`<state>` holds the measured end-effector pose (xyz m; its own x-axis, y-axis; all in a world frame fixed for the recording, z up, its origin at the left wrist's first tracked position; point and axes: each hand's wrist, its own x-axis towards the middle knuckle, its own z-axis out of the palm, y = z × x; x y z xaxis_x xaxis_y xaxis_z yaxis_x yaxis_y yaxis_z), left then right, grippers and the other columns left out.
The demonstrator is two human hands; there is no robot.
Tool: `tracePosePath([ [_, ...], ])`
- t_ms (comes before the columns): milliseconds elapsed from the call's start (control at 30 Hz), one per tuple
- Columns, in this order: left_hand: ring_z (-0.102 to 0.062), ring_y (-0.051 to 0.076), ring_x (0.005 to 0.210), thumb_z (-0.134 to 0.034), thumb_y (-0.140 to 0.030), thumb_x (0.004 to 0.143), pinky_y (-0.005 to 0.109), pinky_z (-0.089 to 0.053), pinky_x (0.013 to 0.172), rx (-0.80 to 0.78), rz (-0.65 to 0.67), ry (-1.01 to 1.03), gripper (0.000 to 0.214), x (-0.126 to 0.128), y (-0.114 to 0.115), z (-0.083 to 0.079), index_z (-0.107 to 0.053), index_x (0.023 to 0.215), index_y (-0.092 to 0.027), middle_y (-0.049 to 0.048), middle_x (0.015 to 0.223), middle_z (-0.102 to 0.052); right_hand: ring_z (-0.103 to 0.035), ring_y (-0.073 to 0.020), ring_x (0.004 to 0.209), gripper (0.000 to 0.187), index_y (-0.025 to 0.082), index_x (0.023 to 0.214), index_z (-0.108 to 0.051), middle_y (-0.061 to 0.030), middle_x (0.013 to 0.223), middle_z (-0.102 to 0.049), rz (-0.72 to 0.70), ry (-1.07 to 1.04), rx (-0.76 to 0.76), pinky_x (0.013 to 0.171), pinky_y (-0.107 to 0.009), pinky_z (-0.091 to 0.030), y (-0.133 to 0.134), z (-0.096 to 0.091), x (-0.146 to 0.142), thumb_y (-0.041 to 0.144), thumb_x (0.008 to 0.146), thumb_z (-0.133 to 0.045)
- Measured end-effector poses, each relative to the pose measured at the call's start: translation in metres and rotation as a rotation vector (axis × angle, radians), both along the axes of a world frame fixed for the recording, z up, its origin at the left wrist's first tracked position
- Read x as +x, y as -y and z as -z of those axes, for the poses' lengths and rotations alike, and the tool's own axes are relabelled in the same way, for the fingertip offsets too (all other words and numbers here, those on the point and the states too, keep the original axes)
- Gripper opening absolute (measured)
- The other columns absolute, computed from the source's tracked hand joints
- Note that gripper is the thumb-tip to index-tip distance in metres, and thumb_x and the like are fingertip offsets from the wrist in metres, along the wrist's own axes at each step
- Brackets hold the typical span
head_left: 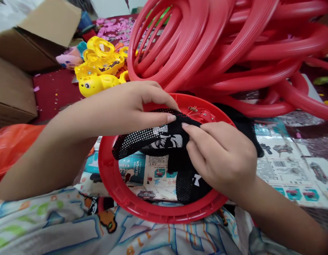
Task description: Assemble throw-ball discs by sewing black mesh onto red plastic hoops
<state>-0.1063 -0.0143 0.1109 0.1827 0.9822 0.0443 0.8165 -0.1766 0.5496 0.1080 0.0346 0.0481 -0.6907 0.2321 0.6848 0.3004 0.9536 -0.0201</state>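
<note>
A red plastic ring lies in front of me on printed card sheets. A piece of black mesh fabric with white print is draped across the ring's inside. My left hand pinches the top edge of the mesh near the ring's far rim. My right hand grips the same mesh from the right, fingers curled, thumb tip close to the left thumb. A small metal clip or wire part sits on the ring's far rim just above the fingers.
A tangled heap of red rings rises behind. Yellow plastic toys lie at the back left beside cardboard boxes. An orange plastic bag is at the left. Printed packaging sheets cover the surface to the right.
</note>
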Motion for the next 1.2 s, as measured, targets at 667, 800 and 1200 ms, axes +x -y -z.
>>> tracePosePath([
  [667, -0.048, 0.01, 0.065, -0.063, -0.033, 0.085, 0.026, -0.032, 0.06, 0.1, -0.05, -0.17, 0.018, 0.023, -0.007, -0.016, -0.063, 0.075, -0.018, -0.0024, 0.072, -0.06, -0.06, -0.024, 0.076, 0.02, 0.015, 0.102, -0.07, -0.0053, 0.073, -0.07, 0.052, -0.056, -0.11, 0.066, -0.041, -0.039, -0.004, -0.003, 0.005, 0.019, 0.088, -0.058],
  [800, -0.052, 0.01, 0.067, -0.063, -0.031, 0.085, 0.024, -0.036, 0.062, 0.082, -0.036, -0.081, 0.015, 0.021, -0.007, -0.014, -0.065, 0.076, -0.019, -0.0033, 0.072, -0.063, -0.06, -0.0235, 0.075, 0.021, 0.018, 0.103, -0.071, -0.0044, 0.072, -0.07, 0.048, -0.063, -0.11, 0.067, -0.041, -0.039, -0.003, -0.002, 0.006, 0.018, 0.088, -0.057],
  [1200, -0.053, 0.01, 0.066, -0.062, -0.027, 0.084, 0.025, -0.035, 0.061, 0.072, -0.139, -0.063, 0.017, 0.029, -0.005, -0.012, -0.068, 0.073, -0.014, -0.0006, 0.071, -0.066, -0.052, -0.021, 0.07, 0.023, 0.011, 0.105, -0.072, -0.006, 0.071, -0.068, 0.08, -0.075, -0.022, 0.066, -0.038, -0.043, -0.005, 0.001, 0.004, 0.016, 0.089, -0.056],
])
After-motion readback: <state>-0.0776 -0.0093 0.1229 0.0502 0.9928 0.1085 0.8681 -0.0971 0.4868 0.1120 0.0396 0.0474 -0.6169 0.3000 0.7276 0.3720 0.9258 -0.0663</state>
